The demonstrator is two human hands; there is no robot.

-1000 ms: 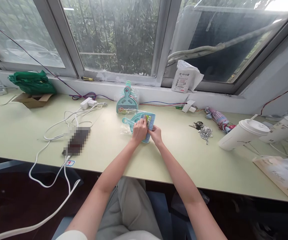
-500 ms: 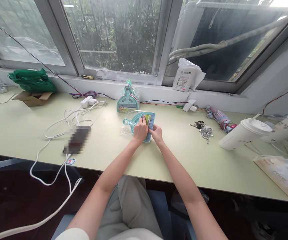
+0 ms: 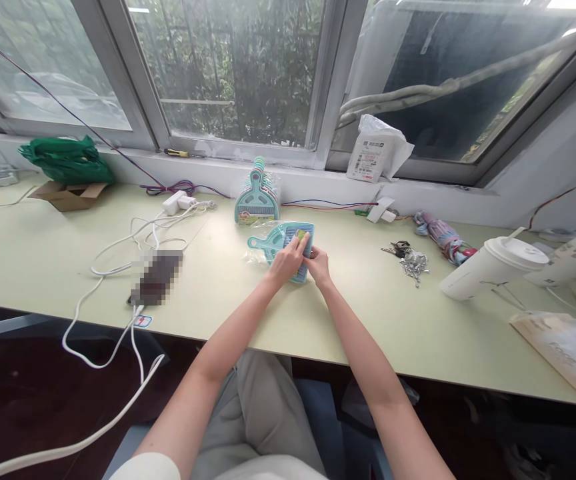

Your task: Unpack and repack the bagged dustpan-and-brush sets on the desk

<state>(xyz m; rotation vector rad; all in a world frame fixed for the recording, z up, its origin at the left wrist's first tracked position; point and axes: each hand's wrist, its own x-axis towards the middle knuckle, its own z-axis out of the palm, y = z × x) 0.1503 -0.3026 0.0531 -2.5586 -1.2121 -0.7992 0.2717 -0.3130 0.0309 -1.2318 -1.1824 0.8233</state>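
Note:
A small turquoise dustpan lies at the middle of the table with its handle pointing left. A brush with blue-grey bristles sits in it, along with a yellow-green label. Clear plastic wrap shows around the handle. My left hand is over the brush and pan, its fingers bent onto the label. With fingers closed, my right hand pinches the pan's wide right edge; its fingertips are partly hidden. Just behind stands a row of similar dustpan sets in clear wrap.
To the left are a blurred phone, white cables and an open cardboard box under a green bag. Keys, a folded umbrella and white cups stand or lie to the right.
My left hand's fingers have slid slightly right and now cover more of the label. Both hands and the dustpan have shifted a little to the right in view.

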